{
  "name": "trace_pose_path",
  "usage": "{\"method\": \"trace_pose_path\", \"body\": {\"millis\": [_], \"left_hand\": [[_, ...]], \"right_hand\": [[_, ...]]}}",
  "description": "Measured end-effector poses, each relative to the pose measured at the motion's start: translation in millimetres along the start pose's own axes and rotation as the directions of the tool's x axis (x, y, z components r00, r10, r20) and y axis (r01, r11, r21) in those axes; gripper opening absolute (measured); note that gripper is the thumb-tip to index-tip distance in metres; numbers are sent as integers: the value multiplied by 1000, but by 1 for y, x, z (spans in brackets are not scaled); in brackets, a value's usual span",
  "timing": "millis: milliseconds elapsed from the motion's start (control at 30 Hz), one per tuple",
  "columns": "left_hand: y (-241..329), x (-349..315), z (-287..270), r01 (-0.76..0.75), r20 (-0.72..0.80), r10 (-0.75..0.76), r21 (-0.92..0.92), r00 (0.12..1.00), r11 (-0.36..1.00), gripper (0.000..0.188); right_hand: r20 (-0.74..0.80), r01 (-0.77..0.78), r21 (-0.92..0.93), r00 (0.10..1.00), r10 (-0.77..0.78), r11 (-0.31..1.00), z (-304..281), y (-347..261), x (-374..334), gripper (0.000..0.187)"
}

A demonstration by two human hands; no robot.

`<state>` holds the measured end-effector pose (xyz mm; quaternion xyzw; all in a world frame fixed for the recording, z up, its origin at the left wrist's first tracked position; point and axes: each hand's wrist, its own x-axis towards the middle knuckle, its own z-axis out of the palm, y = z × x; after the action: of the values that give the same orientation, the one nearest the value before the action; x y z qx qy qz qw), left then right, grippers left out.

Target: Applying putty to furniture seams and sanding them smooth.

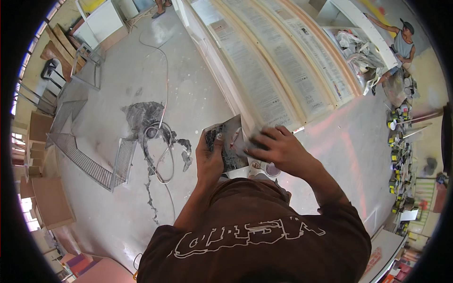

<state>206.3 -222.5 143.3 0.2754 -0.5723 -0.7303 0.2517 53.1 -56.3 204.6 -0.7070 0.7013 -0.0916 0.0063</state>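
Note:
In front of my body, my left hand grips a flat dark plate by its left edge, the thumb lying on its face. Black smears and a few pale reddish marks cover the plate. My right hand is just past the plate's right edge, with its fingertips smeared by motion. Whether anything is between those fingers cannot be made out. Below the right hand, part of a round container shows near my feet.
A long panelled structure with printed sheets between wooden ribs extends ahead. A coiled hose and bent metal mesh lie on the floor at left. Several cans line the right side. Another person is at far right.

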Motion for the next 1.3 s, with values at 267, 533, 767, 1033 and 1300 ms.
{"method": "trace_pose_path", "body": {"millis": [267, 533, 767, 1033, 1300], "left_hand": [[-7, 5, -1, 184, 14, -194, -382, 981, 906, 30], [-7, -5, 17, 458, 230, -408, -610, 883, 647, 35], [-9, -5, 16, 510, 339, -385, -653, 858, 560, 38], [-6, 7, 12, 332, 113, -338, -622, 934, 709, 40], [-19, 19, 11, -31, -151, -35, -413, 988, 910, 30]], "right_hand": [[-191, -46, -17, 981, 42, 999, 0, -6, -15, 37], [-451, -96, 135, 880, 147, 986, 52, -1, -27, 47], [-633, 32, 191, 768, 99, 981, 53, -18, -20, 50], [-438, -147, 789, 548, 713, 597, 86, 13, -33, 52], [171, -291, 956, 473, 864, -30, 45, -38, -33, 20]]}}
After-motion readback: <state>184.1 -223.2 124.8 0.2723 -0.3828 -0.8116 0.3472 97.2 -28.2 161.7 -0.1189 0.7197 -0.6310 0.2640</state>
